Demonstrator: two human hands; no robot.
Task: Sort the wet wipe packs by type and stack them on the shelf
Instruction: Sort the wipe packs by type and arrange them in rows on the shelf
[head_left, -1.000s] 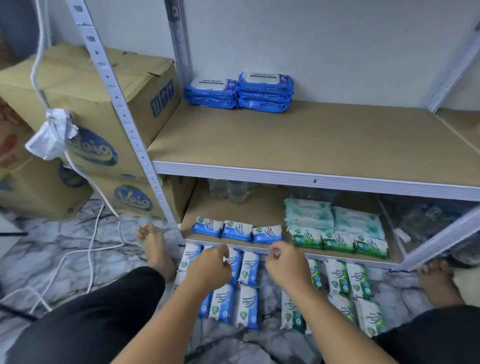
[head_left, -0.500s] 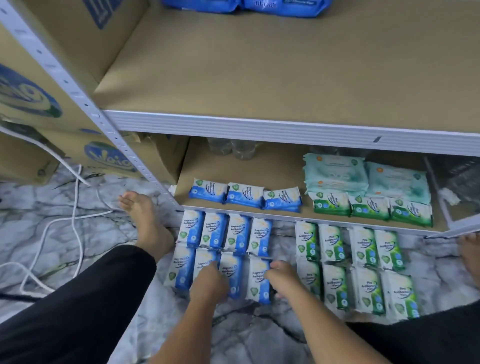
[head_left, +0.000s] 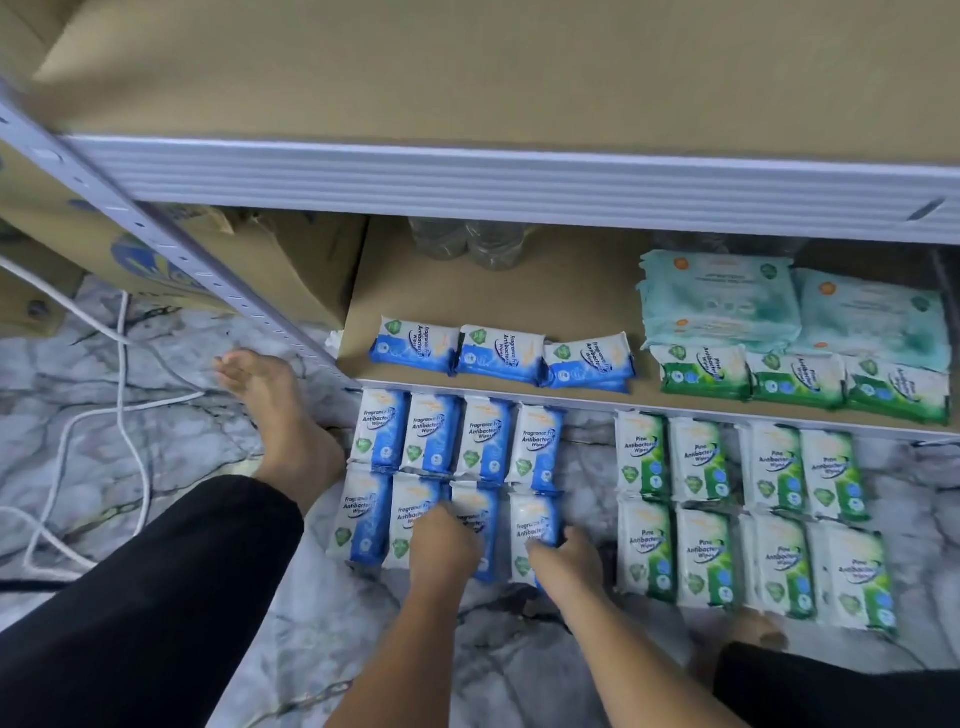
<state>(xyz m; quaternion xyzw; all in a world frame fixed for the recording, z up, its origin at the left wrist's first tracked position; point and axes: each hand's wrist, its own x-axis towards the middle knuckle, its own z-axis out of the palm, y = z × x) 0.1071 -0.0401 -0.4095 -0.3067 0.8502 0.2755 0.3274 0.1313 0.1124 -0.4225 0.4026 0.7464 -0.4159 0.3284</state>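
My left hand (head_left: 447, 540) lies on one floor blue pack (head_left: 467, 501), grip unclear; right hand (head_left: 566, 561) pinches the neighbour pack (head_left: 532, 519); I'd pinch both squarely, lift flat, stack on the shelf row (head_left: 498, 356) ahead.

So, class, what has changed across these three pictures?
Both hands came down from the shelf edge: the left hand now lies on the third near-row blue Fragrance Free pack, the right hand on the fourth pack; grip unclear. The green Pine packs on the floor stayed put.
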